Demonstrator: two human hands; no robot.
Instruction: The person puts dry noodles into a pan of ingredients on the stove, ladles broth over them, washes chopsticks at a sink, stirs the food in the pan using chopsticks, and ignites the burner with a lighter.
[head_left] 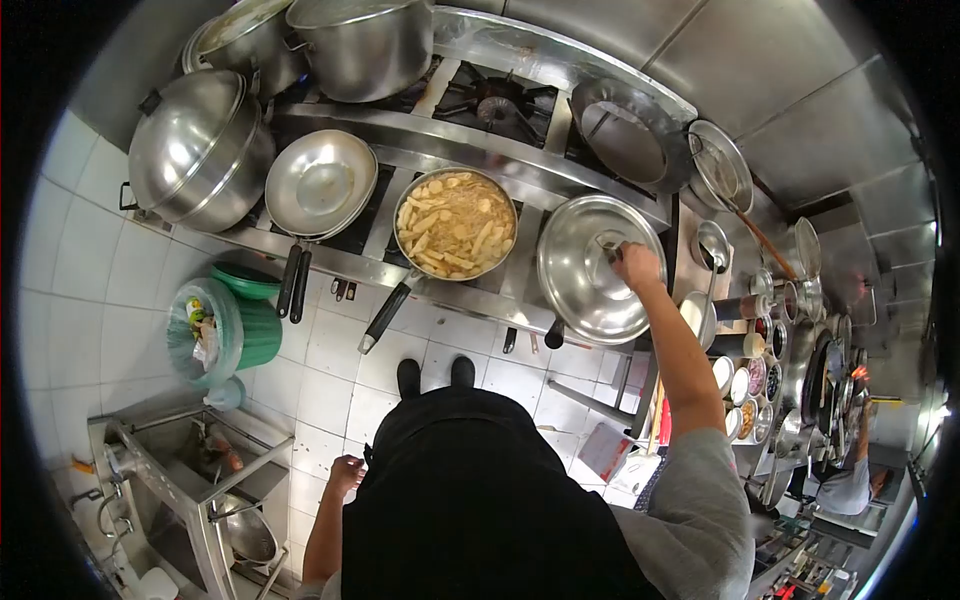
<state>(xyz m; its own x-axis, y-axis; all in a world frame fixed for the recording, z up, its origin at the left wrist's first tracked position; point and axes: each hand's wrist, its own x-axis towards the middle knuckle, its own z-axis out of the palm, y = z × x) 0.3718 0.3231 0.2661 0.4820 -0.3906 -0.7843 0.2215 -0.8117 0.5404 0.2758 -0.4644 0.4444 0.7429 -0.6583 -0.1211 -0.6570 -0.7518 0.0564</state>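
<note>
My right hand [637,267] is closed on the handle at the top of a domed metal lid [590,300], which sits over a pan on the stove's right front part. To its left, a pan [455,224] holds pale cut pieces in a yellowish liquid, its black handle pointing toward me. Two stacked empty-looking pans [320,185] rest farther left. My left hand [347,474] hangs low beside my body over the floor, its fingers curled; whether anything is inside them is too small to tell.
Large pots [365,50] and a domed steamer [195,150] stand at the left. A green bin [262,335] and a metal sink [180,470] are on the left side. Seasoning containers [757,377] line the right counter. Another person [845,490] works at the far right.
</note>
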